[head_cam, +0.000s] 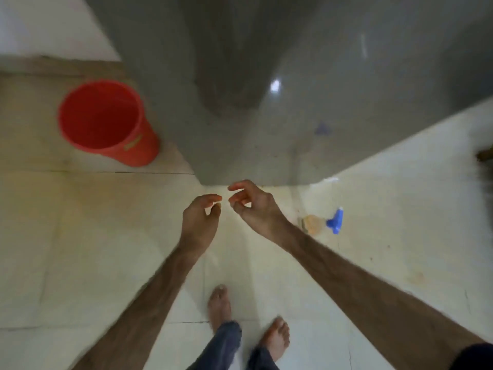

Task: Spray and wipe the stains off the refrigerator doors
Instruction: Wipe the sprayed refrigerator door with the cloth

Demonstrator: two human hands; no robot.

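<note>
The grey refrigerator door fills the upper middle of the head view, glossy, with a light glare and faint smudges low down. My left hand and my right hand hang side by side just below the door's bottom edge, fingers loosely curled, holding nothing. A spray bottle with a blue trigger head and clear body lies on the floor to the right of my right hand, apart from it. No cloth is in view.
A red bucket stands on the tiled floor left of the refrigerator. My bare feet stand on the tiles below. A dark object shows at the right edge. The picture is blurred by motion.
</note>
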